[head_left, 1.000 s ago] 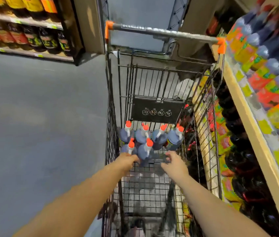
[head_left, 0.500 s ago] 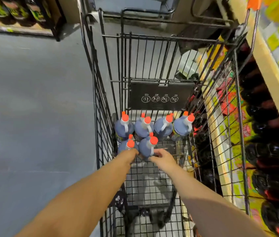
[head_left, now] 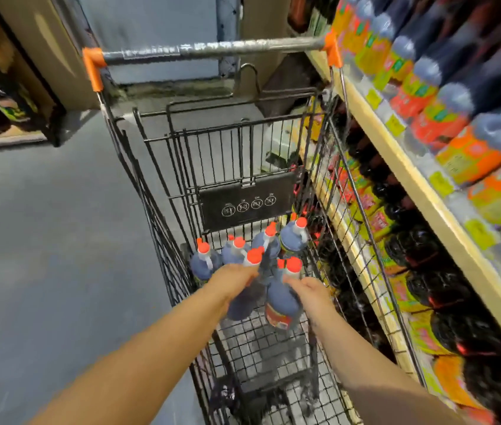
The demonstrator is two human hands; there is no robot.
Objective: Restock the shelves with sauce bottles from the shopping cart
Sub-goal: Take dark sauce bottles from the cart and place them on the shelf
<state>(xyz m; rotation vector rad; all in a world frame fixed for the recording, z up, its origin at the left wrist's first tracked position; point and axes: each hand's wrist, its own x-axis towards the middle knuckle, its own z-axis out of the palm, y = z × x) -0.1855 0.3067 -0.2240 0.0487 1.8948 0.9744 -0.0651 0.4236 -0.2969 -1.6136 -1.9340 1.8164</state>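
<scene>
the left hand [head_left: 237,282] is curled round the neck of one dark blue plastic sauce bottle with an orange cap [head_left: 243,306]. the right hand [head_left: 312,294] grips a second bottle of the same kind [head_left: 281,305] just beside it. both bottles tilt and look to hang above the wire floor, low inside the black wire shopping cart [head_left: 157,216].

this reads as the pick-up step: a pair is in hand, neither yet shelved. next they need to rise over the cart's right wall and swing to the pale wooden shelf [head_left: 427,194] close alongside, going in upright among the dark shelf bottles with orange and green labels [head_left: 427,118].

several more cart bottles [head_left: 292,240] stand at the far end. the plastic looks smooth and rounded, narrowing to a slim neck. the cart is a stiff open grid, its handle a grey bar with orange ends [head_left: 212,47].
</scene>
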